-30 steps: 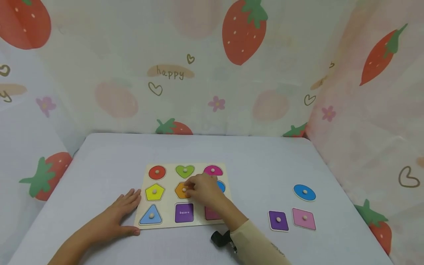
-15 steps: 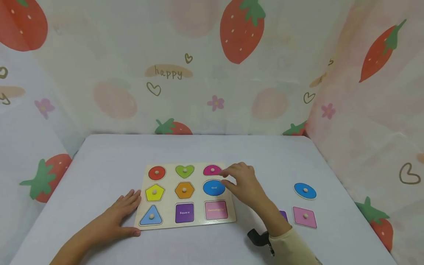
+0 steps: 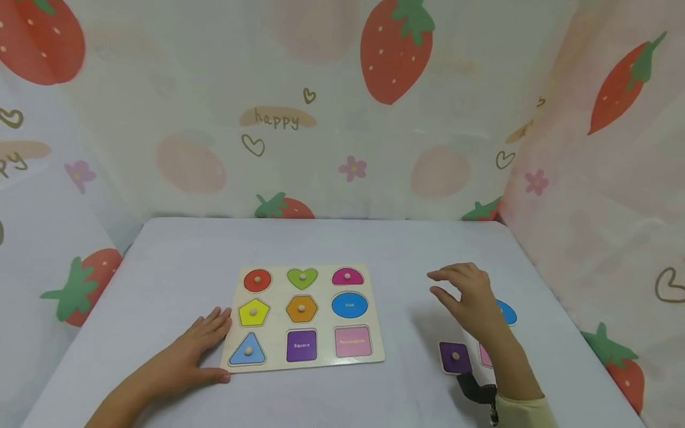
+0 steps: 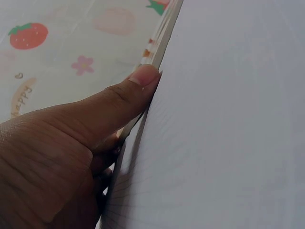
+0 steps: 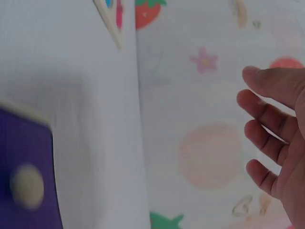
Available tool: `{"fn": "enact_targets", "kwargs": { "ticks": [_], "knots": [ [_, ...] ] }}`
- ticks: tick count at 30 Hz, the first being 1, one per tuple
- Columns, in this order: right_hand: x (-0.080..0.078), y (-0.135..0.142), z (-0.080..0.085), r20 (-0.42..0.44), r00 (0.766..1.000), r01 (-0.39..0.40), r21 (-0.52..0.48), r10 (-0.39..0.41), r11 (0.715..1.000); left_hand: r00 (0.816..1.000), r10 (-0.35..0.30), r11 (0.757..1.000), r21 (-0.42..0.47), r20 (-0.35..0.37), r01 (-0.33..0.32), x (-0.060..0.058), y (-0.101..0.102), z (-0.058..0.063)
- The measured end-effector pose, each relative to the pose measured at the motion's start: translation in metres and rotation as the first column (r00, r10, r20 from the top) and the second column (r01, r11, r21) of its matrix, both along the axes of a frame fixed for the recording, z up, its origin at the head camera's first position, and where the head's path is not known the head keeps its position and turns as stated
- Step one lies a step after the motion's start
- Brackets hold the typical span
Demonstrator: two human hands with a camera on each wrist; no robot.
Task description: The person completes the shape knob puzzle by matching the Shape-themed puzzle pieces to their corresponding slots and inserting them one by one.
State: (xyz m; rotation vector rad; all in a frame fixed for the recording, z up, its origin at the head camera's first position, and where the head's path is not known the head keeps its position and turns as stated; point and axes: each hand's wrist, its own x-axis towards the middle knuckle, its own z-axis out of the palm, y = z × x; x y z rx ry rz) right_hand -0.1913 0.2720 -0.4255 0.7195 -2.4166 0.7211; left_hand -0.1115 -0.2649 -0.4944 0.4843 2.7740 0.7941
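A cream wooden shape puzzle board (image 3: 326,362) lies mid-table. Knobbed pieces fill its top row, the pentagon and hexagon spots and the triangle spot; the blue oval, purple square and pink rectangle recesses show bare printed bottoms. My left hand (image 3: 187,353) rests flat at the board's left edge, its thumb (image 4: 145,76) against the edge in the left wrist view. To the right, my right hand (image 3: 468,297) hovers over the table with nothing in its spread fingers. Below it lies the purple square piece (image 3: 448,364). Behind the forearm show parts of the blue oval piece (image 3: 505,312) and pink rectangle piece (image 3: 485,356).
A white cloth covers the table (image 3: 267,241). Curtains with strawberry prints (image 3: 396,53) stand close behind it and on both sides. A black camera mount (image 3: 475,389) hangs at the right wrist, overlapping the purple square's lower edge in the head view.
My right hand has left the orange hexagon and moved right, off the board, to above the loose pieces. That uncovers the oval and rectangle recesses. My left hand stays in place.
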Motion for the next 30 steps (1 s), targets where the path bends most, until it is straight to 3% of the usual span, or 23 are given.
{"fn": "enact_targets", "kwargs": {
  "ticks": [5, 18, 26, 30],
  "knots": [
    [-0.001, 0.031, -0.008, -0.004, 0.999, 0.051, -0.054, -0.051, 0.997, 1.0, 0.008, 1.0, -0.015, -0.008, -0.008, -0.001, 0.001, 0.001],
    [-0.007, 0.079, -0.027, 0.138, 0.975, 0.184, -0.068, -0.174, 0.981, 0.999, -0.005, 1.0, -0.016, -0.036, 0.005, -0.001, 0.003, -0.002],
    [-0.001, 0.105, -0.031, 0.333, 0.901, 0.291, 0.01, -0.278, 0.957, 0.999, -0.015, 1.0, -0.022, -0.049, 0.014, -0.002, 0.003, -0.004],
    [0.0, 0.116, -0.036, 0.376, 0.877, 0.306, 0.042, -0.299, 0.951, 0.999, -0.011, 1.0, -0.022, -0.033, 0.011, -0.003, 0.005, -0.003]
  ]
}}
